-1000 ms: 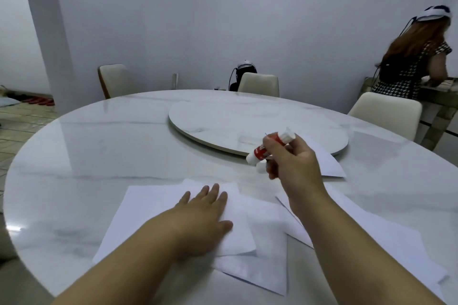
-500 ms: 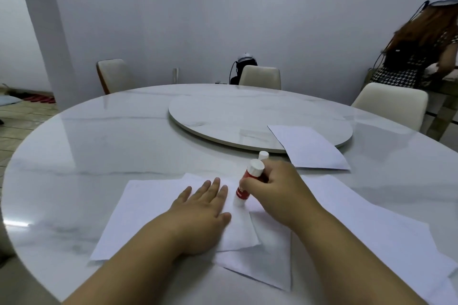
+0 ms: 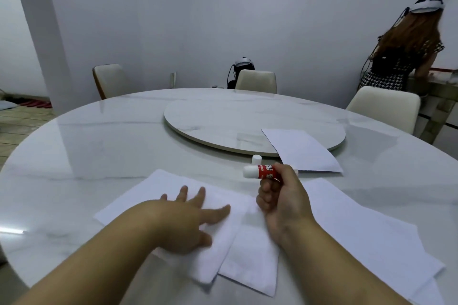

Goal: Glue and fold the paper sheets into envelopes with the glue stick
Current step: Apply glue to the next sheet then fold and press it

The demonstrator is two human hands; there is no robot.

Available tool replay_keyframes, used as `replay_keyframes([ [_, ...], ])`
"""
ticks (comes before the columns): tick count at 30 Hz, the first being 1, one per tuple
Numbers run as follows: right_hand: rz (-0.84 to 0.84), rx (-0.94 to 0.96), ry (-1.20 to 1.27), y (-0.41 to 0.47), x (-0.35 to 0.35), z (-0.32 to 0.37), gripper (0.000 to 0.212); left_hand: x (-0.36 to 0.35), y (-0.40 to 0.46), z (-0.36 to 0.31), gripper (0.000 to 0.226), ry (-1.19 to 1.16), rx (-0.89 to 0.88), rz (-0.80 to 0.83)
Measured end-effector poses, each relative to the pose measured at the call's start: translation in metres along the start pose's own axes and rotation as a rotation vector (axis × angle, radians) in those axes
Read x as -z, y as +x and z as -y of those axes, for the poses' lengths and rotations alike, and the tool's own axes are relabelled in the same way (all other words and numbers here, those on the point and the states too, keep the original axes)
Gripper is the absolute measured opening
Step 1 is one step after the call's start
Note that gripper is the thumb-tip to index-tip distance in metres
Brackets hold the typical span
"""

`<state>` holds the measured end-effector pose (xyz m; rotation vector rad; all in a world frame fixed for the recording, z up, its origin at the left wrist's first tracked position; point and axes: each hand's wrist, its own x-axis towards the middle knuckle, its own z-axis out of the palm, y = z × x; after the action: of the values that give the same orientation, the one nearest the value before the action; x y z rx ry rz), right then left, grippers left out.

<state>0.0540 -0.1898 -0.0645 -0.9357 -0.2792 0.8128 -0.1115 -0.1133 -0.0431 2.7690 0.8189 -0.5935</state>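
A round marble bench (image 3: 99,146) fills most of the view, with a raised marble turntable (image 3: 223,119) at its centre and three pale chairs (image 3: 256,81) spaced round the far rim. Behind the right-hand chair a person (image 3: 406,57) in a checked dress stands facing away at a side counter. On the near part of the bench a folded paper sheet (image 3: 153,193) lies partly over a second sheet (image 3: 252,265), and a loose stack of sheets (image 3: 359,235) spreads out to the right. A finished envelope (image 3: 302,151) rests half on the turntable's edge. The left hand (image 3: 188,215) lies flat with fingers spread on the folded sheet, covering its middle. The right hand (image 3: 280,195) is raised just above the paper, fingers curled round the red glue stick (image 3: 260,171), held sideways. Its white cap (image 3: 256,158) stands on the bench just behind it.
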Motion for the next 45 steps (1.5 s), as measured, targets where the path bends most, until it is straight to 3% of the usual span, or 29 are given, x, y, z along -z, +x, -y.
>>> replay_keyframes([
  [2, -0.018, 0.022, -0.001, 0.004, -0.001, 0.0, 0.024, 0.006, -0.009, 0.0, 0.063, -0.037, -0.137, 0.048],
  [4, -0.03, 0.035, -0.002, 0.006, -0.001, 0.001, 0.026, 0.007, -0.008, -0.004, 0.056, -0.173, -0.21, -0.059],
  [6, -0.032, 0.029, 0.017, 0.008, 0.0, 0.0, 0.03, -0.002, 0.0, -0.01, 0.049, -0.257, -0.093, -0.285],
  [8, -0.009, 0.029, 0.005, 0.007, 0.002, 0.003, 0.03, -0.017, 0.008, -0.015, 0.06, -0.221, 0.101, -0.382],
  [13, 0.185, 0.28, -0.601, 0.002, 0.0, 0.001, 0.007, -0.033, 0.015, -0.011, 0.068, -0.171, 0.154, -0.387],
  [19, 0.31, 0.373, -1.117, 0.001, -0.009, -0.017, 0.016, -0.032, 0.016, -0.013, 0.067, -0.173, 0.148, -0.402],
  [23, 0.341, 0.416, -1.158, -0.006, -0.013, -0.008, 0.015, -0.032, 0.016, -0.013, 0.066, -0.171, 0.152, -0.397],
  [27, 0.352, 0.398, -1.23, -0.023, -0.009, 0.013, 0.034, -0.03, 0.016, -0.011, 0.063, -0.169, 0.139, -0.39],
  [31, 0.473, 0.321, -1.37, -0.036, -0.001, 0.033, 0.042, -0.03, 0.017, -0.011, 0.061, -0.163, 0.143, -0.371],
  [38, 0.709, 0.001, -1.385, -0.042, 0.009, 0.048, 0.027, -0.029, 0.016, -0.009, 0.074, -0.163, 0.129, -0.354],
  [41, 0.697, 0.047, -0.999, -0.035, 0.012, 0.052, 0.018, -0.017, 0.014, -0.003, 0.074, -0.167, 0.062, -0.239],
  [43, 0.543, 0.191, -0.626, -0.026, 0.013, 0.049, 0.014, 0.002, 0.006, 0.009, 0.069, -0.136, -0.023, -0.055],
  [45, 0.349, 0.272, -0.393, -0.018, 0.014, 0.045, 0.02, 0.017, 0.001, 0.015, 0.068, -0.173, -0.064, -0.011],
])
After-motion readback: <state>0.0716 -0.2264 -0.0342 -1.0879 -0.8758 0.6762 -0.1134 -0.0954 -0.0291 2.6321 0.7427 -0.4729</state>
